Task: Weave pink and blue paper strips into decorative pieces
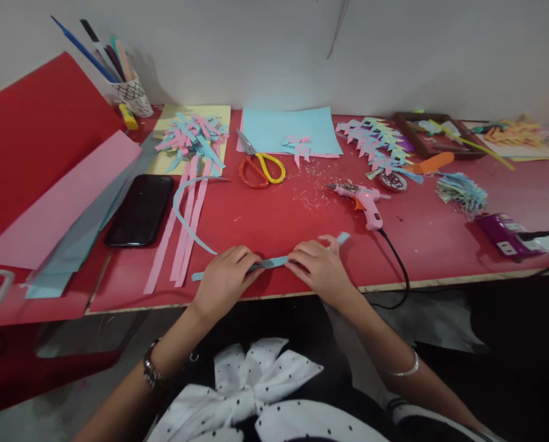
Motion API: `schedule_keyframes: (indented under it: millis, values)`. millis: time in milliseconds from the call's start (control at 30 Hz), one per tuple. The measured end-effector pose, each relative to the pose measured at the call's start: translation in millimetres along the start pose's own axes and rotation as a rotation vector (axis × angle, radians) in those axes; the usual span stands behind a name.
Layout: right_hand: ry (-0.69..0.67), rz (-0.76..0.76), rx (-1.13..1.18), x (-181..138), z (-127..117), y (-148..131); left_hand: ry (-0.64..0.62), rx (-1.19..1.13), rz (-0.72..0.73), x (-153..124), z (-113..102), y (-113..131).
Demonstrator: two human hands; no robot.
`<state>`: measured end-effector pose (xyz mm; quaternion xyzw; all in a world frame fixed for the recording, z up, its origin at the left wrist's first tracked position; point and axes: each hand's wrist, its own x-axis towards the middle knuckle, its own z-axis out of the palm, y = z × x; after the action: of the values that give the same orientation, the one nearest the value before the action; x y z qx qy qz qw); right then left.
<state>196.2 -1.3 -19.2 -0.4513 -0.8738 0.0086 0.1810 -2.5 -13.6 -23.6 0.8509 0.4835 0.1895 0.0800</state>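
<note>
A light blue paper strip (pixel 275 263) lies crosswise near the table's front edge, pinched by both hands. My left hand (pixel 228 273) is closed on it left of its middle, and the strip's left end pokes out beyond. My right hand (pixel 318 270) grips it on the other side, with the right end sticking out past the fingers. A thin, curved blue paper strip (pixel 182 212) arcs behind my left hand. Long pink paper strips (pixel 186 230) lie to its left. The fingertips partly hide the held strip.
A pink glue gun (pixel 364 199) with a black cord lies right of centre. Scissors (pixel 260 169) rest behind the hands. A black phone (pixel 140 209) and stacked coloured paper (pixel 67 202) are left. Folded paper chains (pixel 375 144) and a purple power adapter (pixel 508 236) are right.
</note>
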Motion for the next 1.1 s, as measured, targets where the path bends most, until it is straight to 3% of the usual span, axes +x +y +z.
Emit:
schedule_keyframes:
  millis: [200,633,833,1100]
  values:
    - [-0.052,-0.141,-0.043,12,9,-17,0.033,-0.058,0.001,3,4,0]
    - [-0.228,-0.119,-0.039,26,10,-13,-0.013,-0.017,-0.056,-3,-1,-9]
    - [-0.253,-0.095,-0.027,29,10,-13,-0.114,0.063,-0.100,2,-7,-6]
    - [-0.303,-0.070,-0.029,34,4,-16,-0.113,0.158,-0.135,2,-9,-6]
